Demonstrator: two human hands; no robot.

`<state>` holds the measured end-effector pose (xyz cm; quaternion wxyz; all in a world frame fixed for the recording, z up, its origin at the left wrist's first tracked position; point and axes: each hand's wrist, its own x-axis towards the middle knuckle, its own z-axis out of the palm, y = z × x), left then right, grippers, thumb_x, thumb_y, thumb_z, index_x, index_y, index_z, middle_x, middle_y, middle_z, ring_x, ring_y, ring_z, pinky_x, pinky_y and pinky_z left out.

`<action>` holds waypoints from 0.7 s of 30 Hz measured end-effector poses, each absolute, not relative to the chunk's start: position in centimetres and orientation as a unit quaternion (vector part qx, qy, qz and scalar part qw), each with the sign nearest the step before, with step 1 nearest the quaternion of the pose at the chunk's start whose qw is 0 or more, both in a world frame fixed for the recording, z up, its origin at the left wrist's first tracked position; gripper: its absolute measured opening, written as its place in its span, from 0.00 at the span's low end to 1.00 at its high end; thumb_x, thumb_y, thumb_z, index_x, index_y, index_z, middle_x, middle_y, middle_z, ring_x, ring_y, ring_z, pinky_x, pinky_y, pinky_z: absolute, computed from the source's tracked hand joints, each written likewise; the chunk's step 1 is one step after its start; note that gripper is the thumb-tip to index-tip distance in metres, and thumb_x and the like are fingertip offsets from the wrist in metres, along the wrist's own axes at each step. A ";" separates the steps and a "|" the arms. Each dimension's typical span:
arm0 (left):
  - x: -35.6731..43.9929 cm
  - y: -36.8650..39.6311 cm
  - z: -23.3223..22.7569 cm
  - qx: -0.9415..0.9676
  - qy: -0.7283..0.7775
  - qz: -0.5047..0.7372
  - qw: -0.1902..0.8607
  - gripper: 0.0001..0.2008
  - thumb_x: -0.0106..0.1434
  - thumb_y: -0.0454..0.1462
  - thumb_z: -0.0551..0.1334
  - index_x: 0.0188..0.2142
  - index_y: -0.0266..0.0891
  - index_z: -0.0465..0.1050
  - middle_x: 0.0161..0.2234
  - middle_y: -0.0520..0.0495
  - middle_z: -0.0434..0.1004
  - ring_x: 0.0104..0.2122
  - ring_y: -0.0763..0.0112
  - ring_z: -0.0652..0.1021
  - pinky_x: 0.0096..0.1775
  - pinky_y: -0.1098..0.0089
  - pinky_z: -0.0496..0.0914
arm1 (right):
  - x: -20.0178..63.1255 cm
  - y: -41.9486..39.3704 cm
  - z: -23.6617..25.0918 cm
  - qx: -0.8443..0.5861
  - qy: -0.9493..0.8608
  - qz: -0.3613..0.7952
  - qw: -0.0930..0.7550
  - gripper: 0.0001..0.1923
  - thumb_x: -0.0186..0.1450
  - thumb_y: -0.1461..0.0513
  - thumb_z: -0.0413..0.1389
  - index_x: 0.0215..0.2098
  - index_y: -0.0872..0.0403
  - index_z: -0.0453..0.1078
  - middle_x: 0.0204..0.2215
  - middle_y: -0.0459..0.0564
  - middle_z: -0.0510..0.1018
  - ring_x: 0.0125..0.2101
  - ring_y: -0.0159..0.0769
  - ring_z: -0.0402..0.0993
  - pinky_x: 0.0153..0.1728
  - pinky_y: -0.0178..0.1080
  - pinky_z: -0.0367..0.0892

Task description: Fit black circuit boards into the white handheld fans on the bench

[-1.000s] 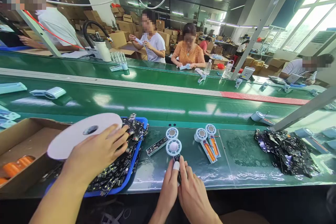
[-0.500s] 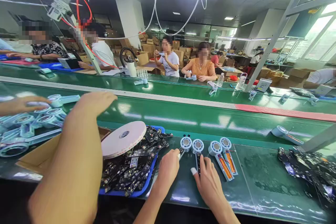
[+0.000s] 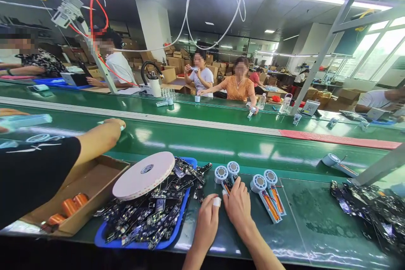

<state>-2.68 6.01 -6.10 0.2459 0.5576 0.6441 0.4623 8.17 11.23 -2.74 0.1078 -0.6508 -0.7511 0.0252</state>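
Two light-blue handheld fan housings lie side by side: the left fan housing (image 3: 221, 174) and the right fan housing (image 3: 233, 168), with black circuit boards in their handles. My right hand (image 3: 238, 202) grips over the handles, its fingers on the right one and its white-tipped thumb by the left one. Close beside it, my left hand (image 3: 206, 221) is closed with curled fingers, one wrapped in white; what it holds, if anything, is hidden. Right of my hands lie two more fan housings (image 3: 260, 183) with orange-wrapped parts in their handles.
To the left, a blue tray (image 3: 177, 236) full of circuit boards carries a white reel (image 3: 144, 176). Beyond it stands a cardboard box (image 3: 104, 177) with orange coils. A neighbour's arm (image 3: 98, 137) reaches over the belt. Circuit boards (image 3: 367, 215) pile up at right, near a metal post.
My left hand has left the left fan's handle and drawn back toward me. My two fan housings now lie closer together, under my right hand. The neighbour's arm has moved left, uncovering the box.
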 end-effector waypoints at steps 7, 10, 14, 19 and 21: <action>-2.6 5.9 -7.4 0.562 0.623 0.497 0.223 0.24 0.71 0.45 0.45 0.40 0.39 0.79 0.44 0.38 0.81 0.47 0.57 0.79 0.50 0.55 0.73 | 7.1 23.0 2.6 -0.680 -0.719 0.052 0.133 0.26 0.71 0.57 0.52 0.60 0.69 0.60 0.49 0.72 0.73 0.50 0.51 0.74 0.47 0.44 0.69; -2.8 5.8 -7.7 0.565 0.621 0.500 0.213 0.24 0.71 0.45 0.45 0.41 0.39 0.79 0.44 0.37 0.81 0.47 0.57 0.80 0.51 0.55 0.74 | 7.0 28.1 3.5 -0.717 -0.682 0.063 0.129 0.24 0.71 0.56 0.55 0.60 0.63 0.64 0.53 0.64 0.72 0.50 0.48 0.74 0.49 0.48 0.70; -3.2 5.9 -7.8 0.577 0.613 0.499 0.205 0.23 0.71 0.46 0.47 0.41 0.39 0.80 0.42 0.38 0.82 0.45 0.56 0.81 0.48 0.56 0.76 | 8.3 30.9 2.6 -0.743 -0.653 0.087 0.119 0.22 0.70 0.56 0.59 0.59 0.57 0.66 0.56 0.57 0.71 0.52 0.47 0.72 0.52 0.53 0.70; -3.5 5.8 -8.8 0.583 0.610 0.498 0.201 0.23 0.71 0.46 0.47 0.39 0.39 0.79 0.42 0.38 0.82 0.45 0.56 0.81 0.48 0.56 0.76 | 11.0 30.9 3.6 -0.718 -0.675 0.107 0.137 0.30 0.68 0.53 0.59 0.63 0.57 0.62 0.61 0.62 0.67 0.59 0.53 0.66 0.57 0.56 0.63; -3.5 5.6 -9.4 0.589 0.607 0.501 0.183 0.21 0.71 0.46 0.49 0.40 0.40 0.79 0.43 0.39 0.82 0.45 0.57 0.81 0.48 0.57 0.76 | 13.2 29.1 4.7 -0.688 -0.700 0.100 0.162 0.33 0.69 0.52 0.57 0.65 0.61 0.59 0.60 0.66 0.67 0.61 0.54 0.62 0.60 0.52 0.59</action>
